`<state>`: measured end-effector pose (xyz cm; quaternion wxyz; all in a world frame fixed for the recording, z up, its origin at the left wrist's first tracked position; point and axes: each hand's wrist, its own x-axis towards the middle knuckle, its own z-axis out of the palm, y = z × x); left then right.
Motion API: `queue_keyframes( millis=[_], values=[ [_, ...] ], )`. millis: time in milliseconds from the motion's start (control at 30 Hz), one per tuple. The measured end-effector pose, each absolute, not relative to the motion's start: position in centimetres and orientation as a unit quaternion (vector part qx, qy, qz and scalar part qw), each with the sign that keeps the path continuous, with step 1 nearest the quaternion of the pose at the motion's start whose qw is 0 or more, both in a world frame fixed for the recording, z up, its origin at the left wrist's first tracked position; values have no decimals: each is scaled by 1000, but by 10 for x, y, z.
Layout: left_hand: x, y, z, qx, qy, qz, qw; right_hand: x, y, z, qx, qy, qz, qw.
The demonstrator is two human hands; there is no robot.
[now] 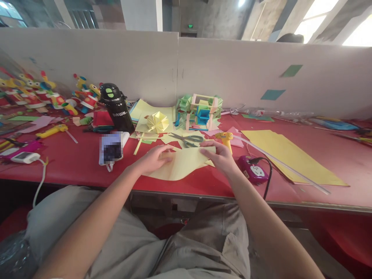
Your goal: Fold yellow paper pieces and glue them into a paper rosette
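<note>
A pale yellow paper sheet [181,166] lies on the red table [72,162] near its front edge, partly folded over. My left hand [154,158] presses flat on the sheet's left part. My right hand [219,155] pinches the sheet's upper right edge with fingers and thumb. Just behind the sheet lie scissors [187,138] with grey-green handles. A folded yellow paper fan ball [157,121] sits farther back.
A black bottle [117,108] stands at back left beside colourful paper toys [43,95]. A green and blue paper cube frame [200,111] is at the back middle. A yellow glue gun [225,138], purple power socket [253,169] and large yellow sheets [290,155] lie to the right.
</note>
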<state>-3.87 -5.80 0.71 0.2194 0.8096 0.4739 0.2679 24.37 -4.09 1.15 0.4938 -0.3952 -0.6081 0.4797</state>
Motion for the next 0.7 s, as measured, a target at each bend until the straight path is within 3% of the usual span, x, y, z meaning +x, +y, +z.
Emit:
queue_keyframes(
  millis=[167, 333, 400, 500, 700],
  values=[
    [-43, -53, 10, 772, 486, 318, 260, 243, -47, 19, -396, -633, 466, 476],
    [-55, -54, 20, 761, 538, 262, 250, 252, -51, 28, -460, -658, 414, 430],
    [-57, -57, 25, 762, 546, 244, 250, 257, -50, 31, -466, -692, 408, 371],
    [-57, -61, 29, 768, 545, 231, 244, 263, -46, 33, -489, -771, 318, 255],
    [-49, -61, 23, 793, 532, 205, 214, 256, -46, 35, -517, -812, 126, 241]
  ],
)
